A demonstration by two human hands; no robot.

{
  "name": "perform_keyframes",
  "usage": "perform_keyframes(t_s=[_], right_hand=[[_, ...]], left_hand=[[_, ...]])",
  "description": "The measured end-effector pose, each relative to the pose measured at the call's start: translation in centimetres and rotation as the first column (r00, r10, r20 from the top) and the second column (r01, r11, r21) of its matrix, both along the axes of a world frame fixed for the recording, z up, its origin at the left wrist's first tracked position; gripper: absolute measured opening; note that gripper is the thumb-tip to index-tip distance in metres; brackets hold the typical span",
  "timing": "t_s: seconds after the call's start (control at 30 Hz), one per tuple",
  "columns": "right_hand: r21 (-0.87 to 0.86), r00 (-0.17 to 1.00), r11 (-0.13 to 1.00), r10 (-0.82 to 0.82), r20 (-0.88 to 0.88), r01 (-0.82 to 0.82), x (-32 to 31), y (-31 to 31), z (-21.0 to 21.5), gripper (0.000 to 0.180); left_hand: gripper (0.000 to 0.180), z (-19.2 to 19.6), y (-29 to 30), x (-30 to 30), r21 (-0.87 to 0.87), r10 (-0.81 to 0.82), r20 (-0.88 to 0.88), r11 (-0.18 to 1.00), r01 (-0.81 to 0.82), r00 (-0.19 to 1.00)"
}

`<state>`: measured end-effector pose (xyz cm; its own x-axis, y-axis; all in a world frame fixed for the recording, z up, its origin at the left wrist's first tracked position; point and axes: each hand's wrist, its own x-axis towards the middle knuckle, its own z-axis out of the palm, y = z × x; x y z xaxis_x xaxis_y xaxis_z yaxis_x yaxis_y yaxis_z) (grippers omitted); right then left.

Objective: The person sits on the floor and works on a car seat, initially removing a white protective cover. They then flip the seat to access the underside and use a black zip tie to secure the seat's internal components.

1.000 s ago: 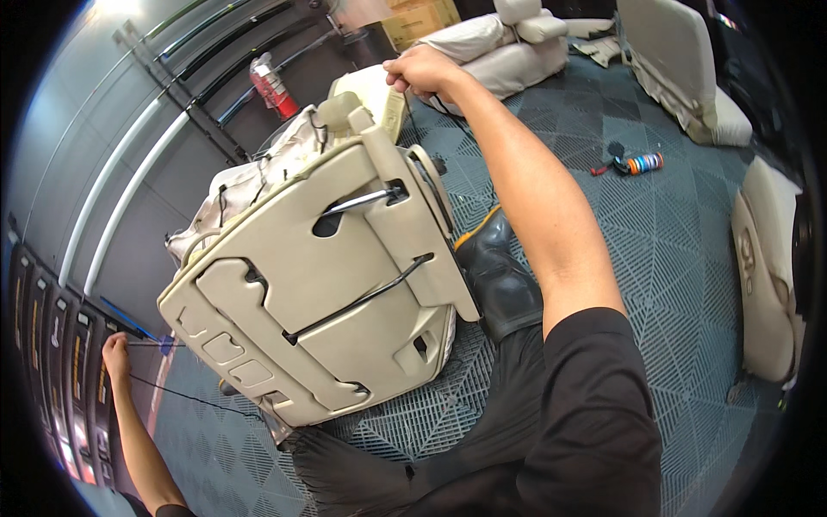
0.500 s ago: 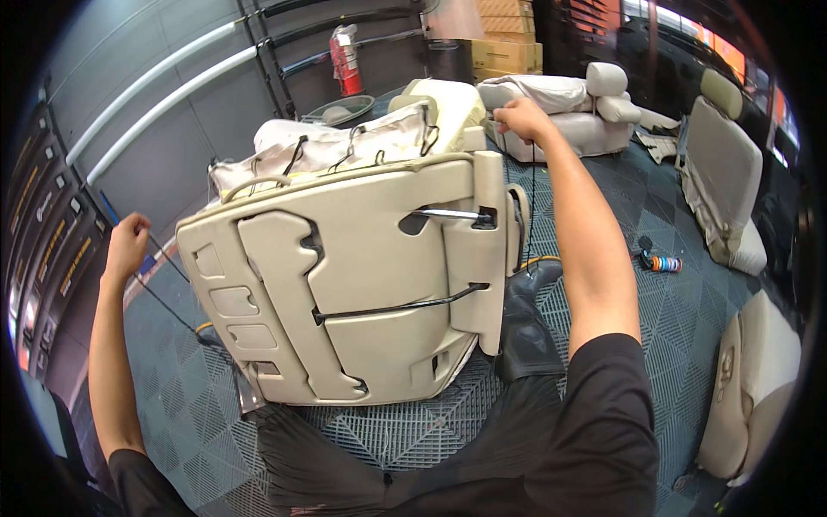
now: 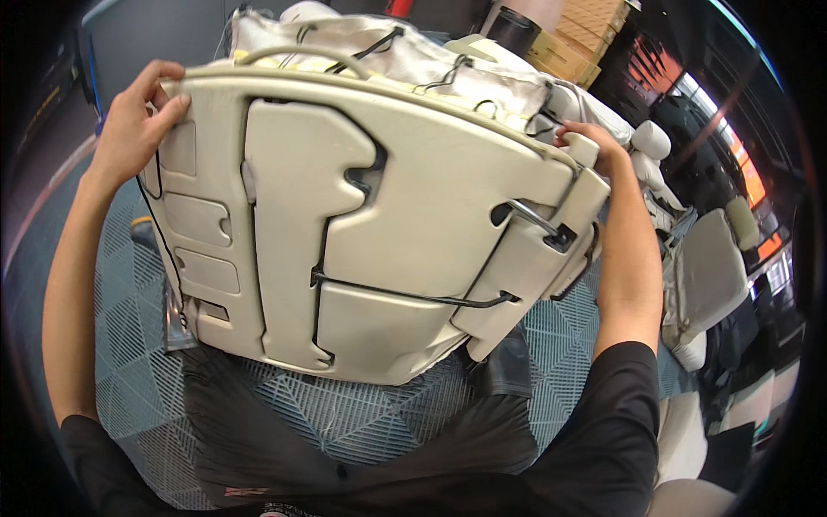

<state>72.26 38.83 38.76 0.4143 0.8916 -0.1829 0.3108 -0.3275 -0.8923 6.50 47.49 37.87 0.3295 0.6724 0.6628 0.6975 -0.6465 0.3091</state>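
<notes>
A large beige foam seat cushion [image 3: 362, 215], moulded with channels and crossed by dark wire rods, stands tilted in front of me with its underside facing me. My left hand [image 3: 133, 121] grips its upper left corner, thumb on the face and fingers over the edge. At the upper right edge my right hand [image 3: 594, 142] holds it, close to a metal hook. White fabric cover [image 3: 413, 52] bunches over the top behind the foam.
The floor [image 3: 345, 414] is grey-blue patterned tile. Pale car seats [image 3: 706, 276] stand at the right. Cardboard boxes [image 3: 586, 34] and a dark bin sit at the back. A dark object [image 3: 508, 366] lies on the floor under the cushion's right corner.
My left hand rose from a thin cord at the left and took the cushion's upper left corner. The cushion now stands closer, filling the view. My right hand stays on the right edge.
</notes>
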Motion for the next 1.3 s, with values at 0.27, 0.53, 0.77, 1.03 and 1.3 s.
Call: perform_keyframes(t_s=[0.27, 0.53, 0.77, 1.03, 1.3], right_hand=[[-0.654, 0.393, 0.752, 0.578, 0.715, 0.083, -1.2, 5.8, 4.9, 0.034], [-0.324, 0.521, 0.940, 0.330, 0.788, -0.106, -11.6, 0.4, 7.2, 0.030], [-0.031, 0.657, 0.985, 0.136, 0.741, -0.168, -14.0, -8.0, 10.0, 0.024], [0.270, 0.863, 0.926, 0.102, 0.495, -0.264, -15.0, -15.3, 8.1, 0.030], [0.025, 0.377, 0.870, 0.187, 0.907, -0.492, -25.6, -16.6, 3.5, 0.027]], left_hand=[[0.052, -4.7, 0.4, -0.7, 0.073, -0.012, 0.099, 0.997, 0.005, 0.995], [0.062, -3.4, -0.9, -0.6, 0.037, -0.001, -0.017, 0.999, 0.002, 1.000], [0.058, -2.7, -1.2, -0.5, -0.068, -0.045, 0.064, 0.996, 0.049, 0.997], [0.047, 1.2, -2.6, 0.7, 0.007, -0.108, -0.098, 0.994, 0.109, 0.989], [0.030, 5.0, -10.1, -1.7, -0.118, -0.215, 0.052, 0.968, 0.220, 0.975]])
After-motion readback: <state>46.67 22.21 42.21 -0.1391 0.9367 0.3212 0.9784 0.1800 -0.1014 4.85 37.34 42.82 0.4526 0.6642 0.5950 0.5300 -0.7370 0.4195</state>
